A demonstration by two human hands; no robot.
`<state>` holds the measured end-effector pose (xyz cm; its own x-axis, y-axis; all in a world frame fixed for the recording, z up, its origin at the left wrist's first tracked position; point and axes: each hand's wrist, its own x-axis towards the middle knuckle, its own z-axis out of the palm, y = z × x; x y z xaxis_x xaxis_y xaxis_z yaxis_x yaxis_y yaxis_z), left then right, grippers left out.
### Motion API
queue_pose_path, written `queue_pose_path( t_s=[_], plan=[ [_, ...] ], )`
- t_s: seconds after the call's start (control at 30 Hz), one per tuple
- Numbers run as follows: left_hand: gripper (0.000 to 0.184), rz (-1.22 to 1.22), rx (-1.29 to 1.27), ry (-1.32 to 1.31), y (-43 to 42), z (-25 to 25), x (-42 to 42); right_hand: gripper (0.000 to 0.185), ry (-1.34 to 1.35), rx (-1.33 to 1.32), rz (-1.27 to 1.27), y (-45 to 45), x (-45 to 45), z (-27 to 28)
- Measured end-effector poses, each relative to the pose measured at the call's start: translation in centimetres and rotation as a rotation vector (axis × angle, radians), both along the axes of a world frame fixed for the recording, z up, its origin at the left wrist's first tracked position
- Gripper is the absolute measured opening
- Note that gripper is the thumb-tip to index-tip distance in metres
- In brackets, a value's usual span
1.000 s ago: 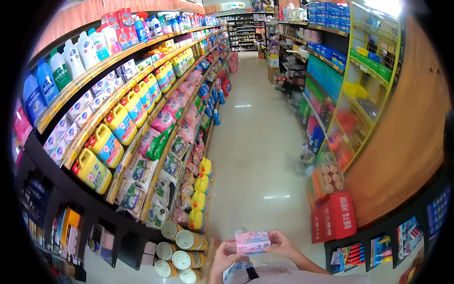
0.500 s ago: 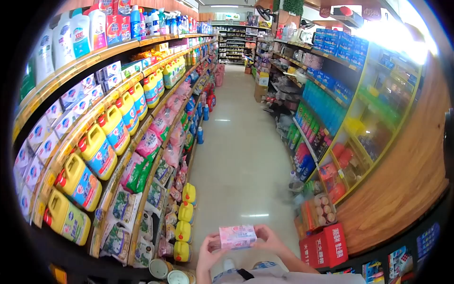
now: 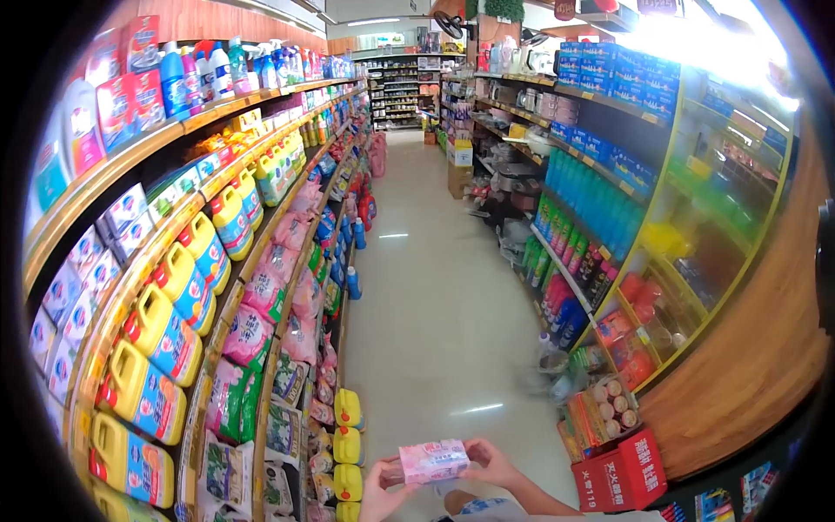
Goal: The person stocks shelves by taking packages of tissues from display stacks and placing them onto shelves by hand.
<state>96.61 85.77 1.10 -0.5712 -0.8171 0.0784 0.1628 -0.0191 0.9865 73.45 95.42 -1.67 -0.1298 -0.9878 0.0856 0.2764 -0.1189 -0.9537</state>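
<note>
A pink and white printed pack, box-shaped, is held level in front of my body at the bottom of the head view. My left hand grips its left end. On the opposite end, my right hand has its fingers closed round the edge. The lettering on the pack is too small to read. Beneath it, part of my clothing and the floor show.
Shelves on the left carry yellow detergent jugs, pink bags and boxed soap. A tiled aisle runs ahead. To the right stand a red box, a tray of jars and a glass cabinet.
My view has turned slightly and moved forward along the aisle, so the shelves have shifted in the picture. Both hands still hold the pack, which sits a little lower in the picture.
</note>
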Motion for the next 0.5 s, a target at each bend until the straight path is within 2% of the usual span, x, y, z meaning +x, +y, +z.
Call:
queue_pose_path(
  t_s=[0.13, 0.27, 0.33, 0.5],
  plan=[
    [0.044, -0.018, -0.051, -0.037, -6.2, 0.7, -4.1, 0.050, -0.019, -0.064, -0.006, -6.3, -3.7, -1.9],
    [0.046, -0.005, -0.075, -0.072, -11.9, 1.9, -7.2, 0.049, 0.064, -0.025, -0.025, -12.5, -7.3, 1.2],
    [0.048, -0.026, -0.105, -0.009, -14.7, 2.1, -8.7, 0.042, 0.102, -0.150, -0.040, -15.5, -8.8, 2.4],
    [0.046, 0.042, -0.015, -0.020, -19.3, 2.4, -12.0, 0.042, 0.129, -0.171, -0.041, -20.6, -11.7, 2.5]
  ],
)
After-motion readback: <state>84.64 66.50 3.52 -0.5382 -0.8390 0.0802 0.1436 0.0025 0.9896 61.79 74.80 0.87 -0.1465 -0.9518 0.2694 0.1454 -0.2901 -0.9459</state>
